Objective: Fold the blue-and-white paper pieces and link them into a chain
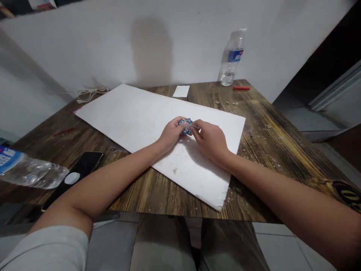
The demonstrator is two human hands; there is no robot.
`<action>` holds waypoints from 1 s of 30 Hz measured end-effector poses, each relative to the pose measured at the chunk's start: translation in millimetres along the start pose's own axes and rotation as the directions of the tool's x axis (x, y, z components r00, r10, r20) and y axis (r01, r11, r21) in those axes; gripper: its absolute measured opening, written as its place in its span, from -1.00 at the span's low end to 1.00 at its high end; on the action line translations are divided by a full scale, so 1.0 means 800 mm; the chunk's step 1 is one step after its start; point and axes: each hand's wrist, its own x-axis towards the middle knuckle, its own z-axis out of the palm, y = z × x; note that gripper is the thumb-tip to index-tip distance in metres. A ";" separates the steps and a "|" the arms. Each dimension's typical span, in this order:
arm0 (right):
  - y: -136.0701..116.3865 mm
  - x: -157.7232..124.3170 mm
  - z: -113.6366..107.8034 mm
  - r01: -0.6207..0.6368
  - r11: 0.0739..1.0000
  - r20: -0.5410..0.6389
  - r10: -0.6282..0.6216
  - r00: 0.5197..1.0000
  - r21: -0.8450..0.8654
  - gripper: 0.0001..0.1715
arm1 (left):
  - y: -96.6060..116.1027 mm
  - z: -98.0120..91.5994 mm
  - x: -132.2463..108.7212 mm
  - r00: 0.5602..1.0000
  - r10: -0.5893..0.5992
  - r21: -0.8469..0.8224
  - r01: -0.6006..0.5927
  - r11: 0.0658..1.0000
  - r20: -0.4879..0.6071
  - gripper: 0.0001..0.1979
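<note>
Person's got a small blue patterned bundle in the left hand, right hand pinching a thin pale strip against it, all above a white board on a wooden table.

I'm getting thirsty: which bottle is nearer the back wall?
The back-right bottle, near the red stick; the other bottle is at the picture's left edge.

Dark round mark at the right edge of the bench: one yellowish character legible, a 0 or letter O; upright bottle: blue-and-red label, print too small to read; lying bottle: white lettering on blue label, cut off by the frame, unreadable.
</note>
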 end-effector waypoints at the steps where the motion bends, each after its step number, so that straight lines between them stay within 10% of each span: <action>1: 0.000 0.000 0.000 -0.013 1.000 0.003 0.013 1.000 0.007 -0.75 | 0.000 0.000 0.000 1.000 0.012 0.001 -0.012 1.000 0.003 -0.91; 30: 0.003 0.003 0.002 -0.184 0.960 0.011 0.186 0.982 0.209 -0.78 | -0.002 -0.001 0.000 0.999 0.017 0.009 -0.017 1.000 0.039 -0.87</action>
